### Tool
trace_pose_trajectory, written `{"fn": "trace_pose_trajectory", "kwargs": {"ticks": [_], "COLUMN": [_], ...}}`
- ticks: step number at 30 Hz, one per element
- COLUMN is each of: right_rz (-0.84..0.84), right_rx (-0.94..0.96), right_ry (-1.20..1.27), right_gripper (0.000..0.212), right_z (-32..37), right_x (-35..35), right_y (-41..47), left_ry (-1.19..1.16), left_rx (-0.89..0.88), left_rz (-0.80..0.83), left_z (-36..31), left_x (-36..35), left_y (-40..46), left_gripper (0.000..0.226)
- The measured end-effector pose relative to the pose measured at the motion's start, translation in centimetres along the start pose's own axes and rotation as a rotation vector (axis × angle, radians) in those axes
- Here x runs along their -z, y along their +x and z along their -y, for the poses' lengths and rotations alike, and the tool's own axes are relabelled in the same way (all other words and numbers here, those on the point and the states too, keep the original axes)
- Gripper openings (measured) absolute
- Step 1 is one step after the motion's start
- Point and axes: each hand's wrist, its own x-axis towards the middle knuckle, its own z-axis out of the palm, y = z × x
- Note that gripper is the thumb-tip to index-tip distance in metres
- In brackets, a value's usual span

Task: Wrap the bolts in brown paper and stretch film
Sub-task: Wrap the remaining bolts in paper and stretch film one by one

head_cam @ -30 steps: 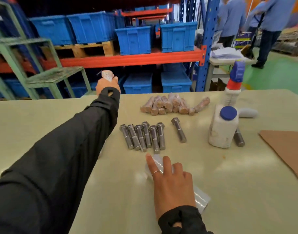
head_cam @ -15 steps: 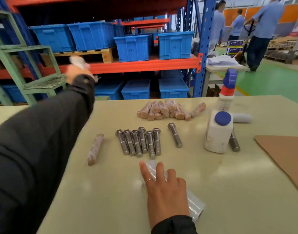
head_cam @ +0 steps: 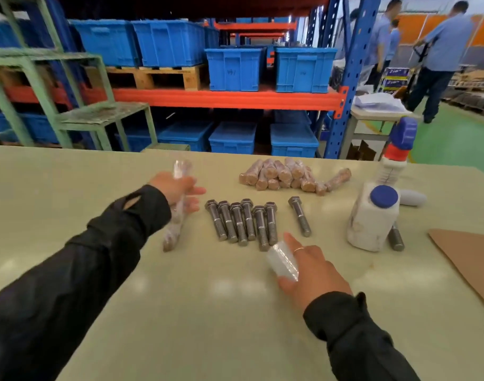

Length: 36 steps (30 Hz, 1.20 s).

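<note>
A warehouse packing floor: tall blue-and-orange pallet racking (head_cam: 227, 98) loaded with blue plastic crates (head_cam: 235, 68) on a wooden pallet (head_cam: 164, 77), a green painted floor (head_cam: 452, 144), workers in blue shirts (head_cam: 441, 50) beyond, and steel bolts (head_cam: 243, 222) laid out on the counter (head_cam: 207, 312)

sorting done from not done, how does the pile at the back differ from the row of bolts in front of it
The pile of wrapped bolts is covered in brown paper under shiny film; the row of bare bolts shows bare grey metal, hex heads and threads. The pile is heaped, some pieces lying on others; the row lies flat, side by side, heads pointing away. Both rest on the table, untouched by either hand.
</note>
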Motion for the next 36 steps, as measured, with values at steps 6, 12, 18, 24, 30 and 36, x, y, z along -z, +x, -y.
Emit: {"fn": "trace_pose_trajectory", "kwargs": {"ticks": [6, 12, 18, 24, 30, 36], "right_rz": [-0.021, -0.057, -0.06, -0.059, 0.032, 0.129], "right_rx": [0.027, 0.004, -0.019, -0.134, -0.219, -0.281], "right_ry": [0.548, 0.768, 0.862, 1.109, 1.273, 1.507], "right_gripper": [0.076, 0.073, 0.068, 0.048, 0.046, 0.062], "right_z": [-1.7, -1.7, -2.5, -4.0, -5.4, -6.4], "right_x": [2.0, 1.4, 0.7, 0.4, -0.4, -0.7], "right_y": [0.1, -0.9, -1.7, -1.5, -1.4, -2.5], "left_ry": [0.083, 0.85, 0.889, 1.391, 1.384, 1.29], "left_rx": [0.164, -0.222, -0.26, -0.45, -0.305, -0.204], "left_rz": [0.011, -0.123, -0.337, -0.331, -0.237, -0.099], "left_z": [5.2, 7.7, 9.2, 10.9, 10.1, 9.2], "left_x": [-3.5, -4.7, -4.8, -4.4, -3.8, -3.3], "left_y": [0.1, 0.2, 0.9, 1.7, 1.5, 0.8], "left_gripper": [0.028, 0.027, 0.034, 0.051, 0.051, 0.049]}}
